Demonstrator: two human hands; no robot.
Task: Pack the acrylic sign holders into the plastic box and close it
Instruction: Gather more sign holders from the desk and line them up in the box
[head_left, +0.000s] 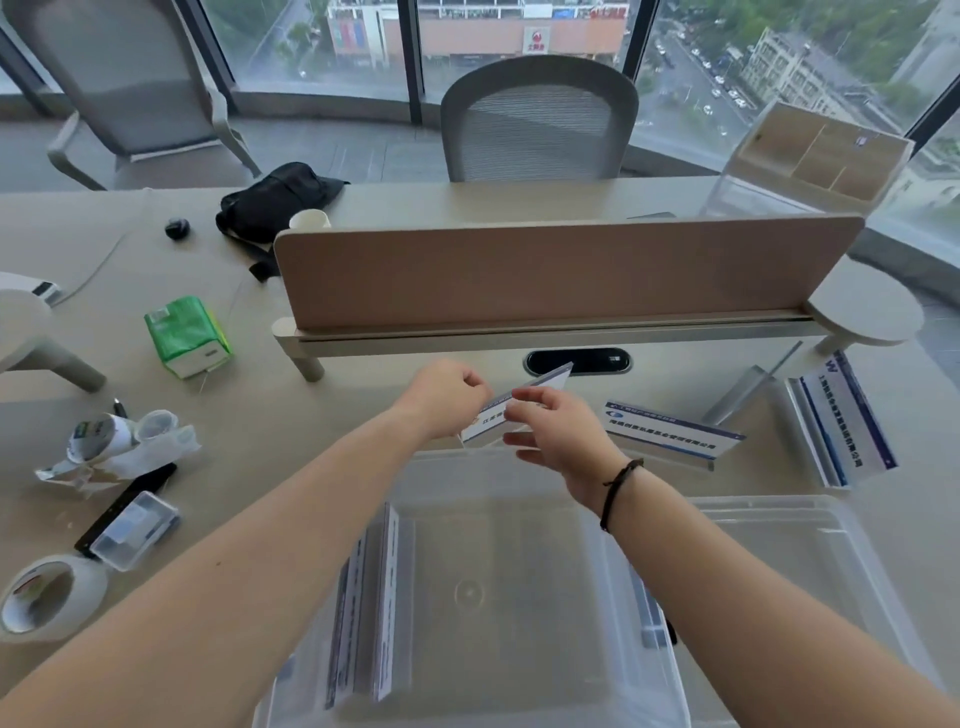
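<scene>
Both hands hold one acrylic sign holder (545, 384) with a white and blue card, just above the far rim of the clear plastic box (519, 470). My left hand (449, 397) pinches its left end and my right hand (558, 431) grips its middle from the right. Several sign holders (371, 603) stand on edge along the box's left wall. The clear lid (800, 561) lies flat to the right of the box. Two more sign holders rest on the desk at the right: one (670, 434) near my right hand and another (841, 426) further right.
A beige desk divider (545, 270) crosses the desk behind my hands. At the left lie a green tissue pack (187, 335), crumpled wrappers (114, 447), a small clear case (135, 530) and a tape roll (47, 597). A black bag (275, 200) and grey chair (540, 119) sit beyond.
</scene>
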